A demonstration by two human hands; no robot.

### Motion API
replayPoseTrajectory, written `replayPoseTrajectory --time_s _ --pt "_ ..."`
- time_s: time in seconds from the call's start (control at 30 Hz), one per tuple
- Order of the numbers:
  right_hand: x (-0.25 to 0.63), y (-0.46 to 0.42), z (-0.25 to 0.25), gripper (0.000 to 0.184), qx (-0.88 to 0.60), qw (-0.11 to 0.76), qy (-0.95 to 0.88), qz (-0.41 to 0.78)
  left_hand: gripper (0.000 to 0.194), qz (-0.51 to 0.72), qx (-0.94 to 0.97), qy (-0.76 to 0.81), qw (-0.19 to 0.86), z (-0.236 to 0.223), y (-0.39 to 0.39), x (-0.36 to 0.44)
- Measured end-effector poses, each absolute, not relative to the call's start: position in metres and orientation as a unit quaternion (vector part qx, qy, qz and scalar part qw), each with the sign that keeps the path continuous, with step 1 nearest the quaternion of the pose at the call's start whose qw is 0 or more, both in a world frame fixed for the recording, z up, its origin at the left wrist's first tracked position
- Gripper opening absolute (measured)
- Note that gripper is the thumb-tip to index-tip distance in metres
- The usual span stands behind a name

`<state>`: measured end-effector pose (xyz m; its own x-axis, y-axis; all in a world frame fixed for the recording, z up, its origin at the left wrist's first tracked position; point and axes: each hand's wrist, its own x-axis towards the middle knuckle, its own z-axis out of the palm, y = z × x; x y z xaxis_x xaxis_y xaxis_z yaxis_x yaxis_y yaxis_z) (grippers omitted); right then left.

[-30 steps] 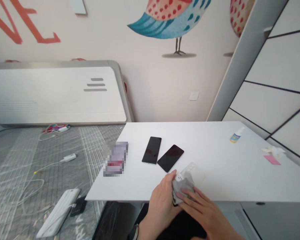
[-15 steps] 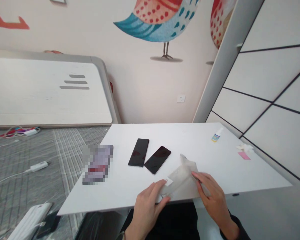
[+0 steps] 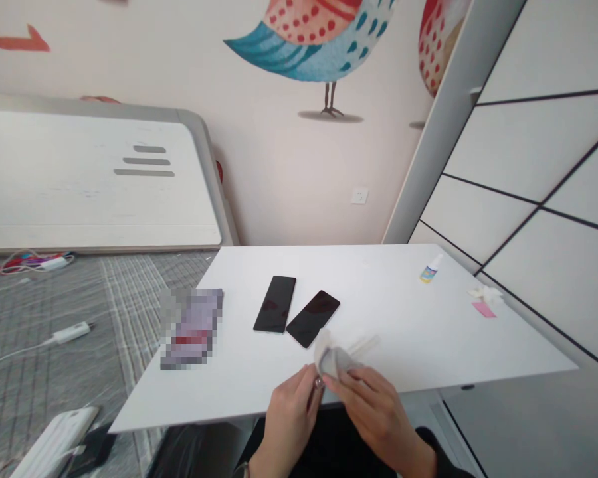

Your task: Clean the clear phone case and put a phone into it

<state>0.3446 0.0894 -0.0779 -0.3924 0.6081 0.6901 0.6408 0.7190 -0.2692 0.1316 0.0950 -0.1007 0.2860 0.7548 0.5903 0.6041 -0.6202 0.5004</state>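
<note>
- Low in the middle of the frame I have a crumpled pale cloth (image 3: 330, 358) bunched between both hands, just above the near edge of the white worktop (image 3: 428, 332). It looks gathered into a wad so that it gives a firm pad rather than a loose sheet; that is my reading, not something I can see for certain.
- My left hand (image 3: 292, 415) comes up from the bottom edge with its fingers (image 3: 313, 384) curled in close and pinching the lower left of the cloth.
- My right hand (image 3: 379, 415) lies across from the lower right, its fingers (image 3: 351, 385) closed over the cloth from that side, so the wad is clamped between the two hands.
- A thin clear strip (image 3: 361, 345) sticks out to the right of the cloth; I cannot tell whether it is part of it or lies on the worktop.
- Just above and left of the cloth, two dark phones lie flat and screen up: the nearer phone (image 3: 313, 318) angled, the farther phone (image 3: 275, 313) touching or just beside it.
- Further left a blurred patch (image 3: 192, 328) covers something at the worktop's left edge.
- At the far right of the worktop stand a small spray bottle (image 3: 430, 269), and beyond it a pink slip (image 3: 484, 309) with white scraps.
- In the left of the frame, white chargers and cables (image 3: 70, 330) lie on a grey bed.
</note>
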Motion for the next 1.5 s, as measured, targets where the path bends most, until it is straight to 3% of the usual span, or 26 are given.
replayPoseTrajectory --time_s 0.13,0.27,0.47,0.63,0.77,0.9,1.03,1.1,1.27,1.33,1.5 --pt "0.347 0.096 -0.081 0.042 -0.427 0.463 -0.777 -0.016 0.02 0.418 0.778 0.457 0.107 -0.098 0.092 0.133" --pt "0.362 0.111 -0.084 0.038 -0.512 0.501 -0.698 -0.011 0.059 0.401 0.763 0.491 0.124 -0.097 0.092 0.131" --pt "0.376 0.127 -0.088 0.026 -0.517 0.424 -0.743 0.015 0.061 0.316 0.802 0.503 0.058 -0.096 0.093 0.134" --pt "0.358 0.117 -0.08 0.035 -0.495 0.34 -0.799 0.035 0.09 0.261 0.826 0.499 0.023 -0.095 0.092 0.142" --pt "0.349 0.1 -0.065 0.035 -0.427 0.276 -0.858 0.079 0.077 0.255 0.825 0.503 0.024 -0.092 0.091 0.143" --pt "0.359 0.098 -0.059 0.041 -0.453 0.263 -0.85 0.058 0.082 0.257 0.817 0.514 0.04 -0.089 0.09 0.144" --pt "0.365 0.096 -0.061 0.051 -0.371 0.225 -0.897 0.083 0.08 0.262 0.815 0.516 0.044 -0.088 0.09 0.144" --pt "0.367 0.096 -0.061 0.047 -0.405 0.234 -0.882 0.064 0.084 0.263 0.814 0.516 0.044 -0.088 0.091 0.144" --pt "0.376 0.095 -0.056 0.058 -0.352 0.22 -0.905 0.092 0.076 0.264 0.818 0.51 0.043 -0.09 0.091 0.143" --pt "0.383 0.096 -0.053 0.043 -0.384 0.227 -0.891 0.081 0.075 0.264 0.816 0.513 0.039 -0.091 0.091 0.143" --pt "0.39 0.102 -0.047 0.043 -0.368 0.221 -0.899 0.089 0.071 0.262 0.816 0.514 0.027 -0.089 0.092 0.146"
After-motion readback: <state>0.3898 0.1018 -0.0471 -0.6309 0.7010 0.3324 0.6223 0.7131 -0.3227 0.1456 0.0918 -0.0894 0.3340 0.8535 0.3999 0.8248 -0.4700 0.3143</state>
